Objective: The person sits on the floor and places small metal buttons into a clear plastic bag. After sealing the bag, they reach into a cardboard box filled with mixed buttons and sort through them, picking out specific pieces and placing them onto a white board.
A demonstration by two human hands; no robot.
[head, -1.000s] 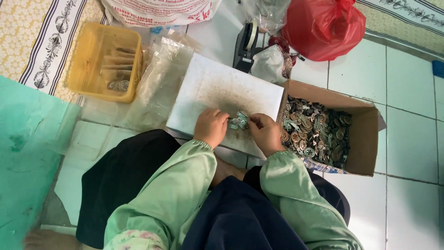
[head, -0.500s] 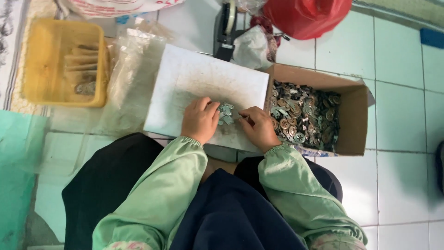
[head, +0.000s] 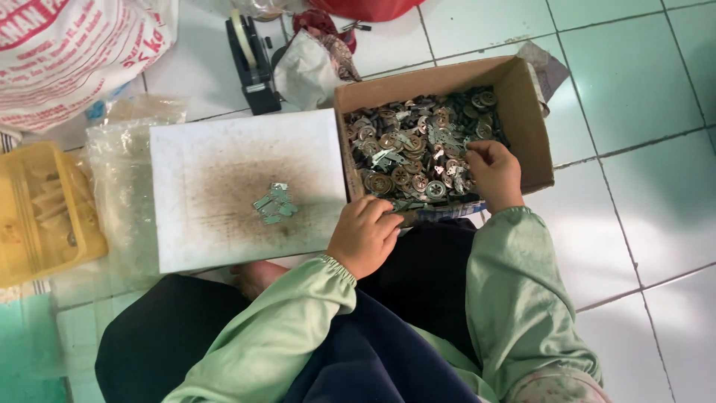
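Note:
A cardboard box (head: pixel 529 112) full of small round and flat metal parts (head: pixel 418 149) sits on the tiled floor in front of me. My right hand (head: pixel 494 173) reaches into the box, fingers curled among the parts. My left hand (head: pixel 364 235) rests at the near right corner of a stained white board (head: pixel 224 157), fingers curled, close to the box's front edge; whether it holds something is hidden. A small pile of greenish metal pieces (head: pixel 274 203) lies on the board's middle.
A yellow plastic tray (head: pixel 37 216) and clear plastic bags (head: pixel 119 149) lie to the left. A black tape dispenser (head: pixel 250 56), a printed white sack (head: pixel 74 45) and crumpled bags stand behind the board. My lap in dark cloth fills the foreground.
Both hands left the small pile on the board. My right hand moved right into the box; my left hand drew back to the board's corner. The view shifted closer and rightward.

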